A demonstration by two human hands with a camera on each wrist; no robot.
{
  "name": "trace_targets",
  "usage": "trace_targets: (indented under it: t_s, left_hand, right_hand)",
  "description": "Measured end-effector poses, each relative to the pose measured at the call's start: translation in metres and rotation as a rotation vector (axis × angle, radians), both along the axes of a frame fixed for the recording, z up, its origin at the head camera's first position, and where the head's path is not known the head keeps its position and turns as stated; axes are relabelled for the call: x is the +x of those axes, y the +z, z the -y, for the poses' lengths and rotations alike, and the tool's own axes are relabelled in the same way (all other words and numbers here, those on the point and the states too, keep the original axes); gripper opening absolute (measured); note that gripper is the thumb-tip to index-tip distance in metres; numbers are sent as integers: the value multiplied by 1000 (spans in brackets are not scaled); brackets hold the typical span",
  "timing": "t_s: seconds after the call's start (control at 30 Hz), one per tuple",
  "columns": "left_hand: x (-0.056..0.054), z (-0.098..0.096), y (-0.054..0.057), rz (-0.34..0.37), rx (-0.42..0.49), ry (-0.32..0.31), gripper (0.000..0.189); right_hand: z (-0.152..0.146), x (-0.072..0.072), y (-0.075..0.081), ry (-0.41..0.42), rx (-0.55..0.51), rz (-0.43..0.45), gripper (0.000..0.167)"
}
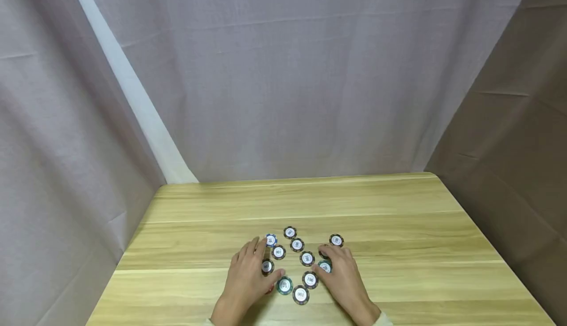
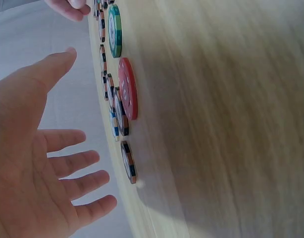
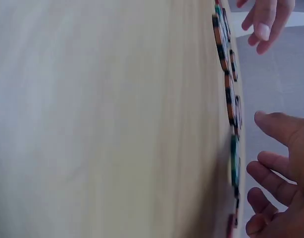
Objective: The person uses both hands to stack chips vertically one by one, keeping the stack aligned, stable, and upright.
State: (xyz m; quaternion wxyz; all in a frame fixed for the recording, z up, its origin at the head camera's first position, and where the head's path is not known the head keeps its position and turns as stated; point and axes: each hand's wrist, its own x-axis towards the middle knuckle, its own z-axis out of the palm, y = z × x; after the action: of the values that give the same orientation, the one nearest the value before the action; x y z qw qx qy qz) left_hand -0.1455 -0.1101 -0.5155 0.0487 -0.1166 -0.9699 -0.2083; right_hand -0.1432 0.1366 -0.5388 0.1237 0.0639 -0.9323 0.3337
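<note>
Several round poker chips lie flat and spread out on the wooden table. Over the left side of the spread hovers my left hand (image 1: 246, 273), its fingers apart and nothing in them. Around it are a blue chip (image 1: 271, 240) marked 10, a black chip (image 1: 267, 267) and a green chip (image 1: 284, 285). A red chip (image 2: 127, 89) below this hand shows clearly in the left wrist view. My right hand (image 1: 344, 277), loosely spread, hovers at the right side, partly covering a second green chip (image 1: 325, 265) and a black one. Between the hands lies a black chip (image 1: 310, 279) marked 100.
Bare wooden tabletop (image 1: 199, 227) surrounds the chips on the far side and at both sides. Grey curtains (image 1: 301, 94) hang behind the table and to the left, and a brown curtain (image 1: 509, 168) hangs along the right.
</note>
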Motion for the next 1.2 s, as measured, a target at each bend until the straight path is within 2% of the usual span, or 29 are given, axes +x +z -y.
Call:
trace_targets:
  t_s: [0.3, 0.6, 0.77, 1.0, 1.2]
  left_hand:
    - [0, 0, -1, -4, 25, -15, 79]
    - [1, -3, -4, -43, 0, -43, 66]
    - [-1, -5, -5, -65, -14, -58, 64]
    - [-2, -10, -7, -83, -18, -66, 62]
    - [-5, -11, -7, -115, 5, -66, 58]
  right_hand:
    - [13, -4, -13, -19, -14, -13, 37]
    - [17, -7, -18, -1, 92, -36, 38]
    - [20, -10, -20, 0, 100, -45, 39]
    - [24, -9, -26, -27, 53, -42, 42]
    - [27, -8, -32, -54, 113, -85, 43]
